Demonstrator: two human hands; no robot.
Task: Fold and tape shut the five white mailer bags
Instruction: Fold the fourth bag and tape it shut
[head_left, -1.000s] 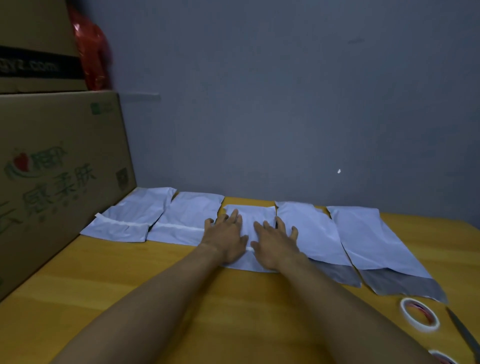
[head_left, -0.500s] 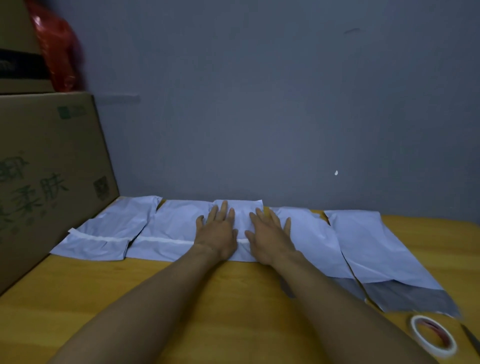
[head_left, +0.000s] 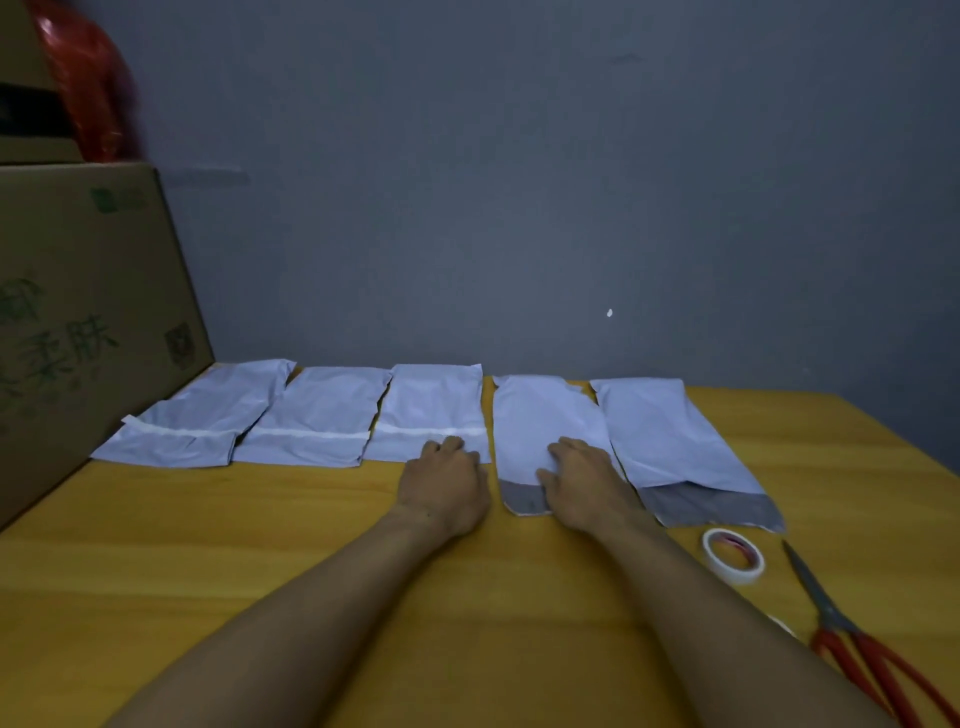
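Note:
Five white mailer bags lie in a row at the back of the yellow table (head_left: 260, 545). The first bag (head_left: 208, 410), second bag (head_left: 322, 410) and third bag (head_left: 431, 400) are folded, each with a white tape strip across it. The fourth bag (head_left: 540, 421) and fifth bag (head_left: 660, 431) lie unfolded with grey flaps toward me. My left hand (head_left: 444, 483) rests with its fingertips on the third bag's near edge. Laid on the fourth bag, my right hand (head_left: 582, 478) covers part of its grey flap (head_left: 524, 501).
A white tape roll (head_left: 733, 555) and red-handled scissors (head_left: 852, 639) lie near the table's right side. A large cardboard box (head_left: 78, 322) stands along the left, with a red bag (head_left: 88, 78) on top. A grey wall backs the table.
Both hands left the middle of the third bag. My right hand moved right onto the fourth bag, and my left hand drew back to the third bag's near edge.

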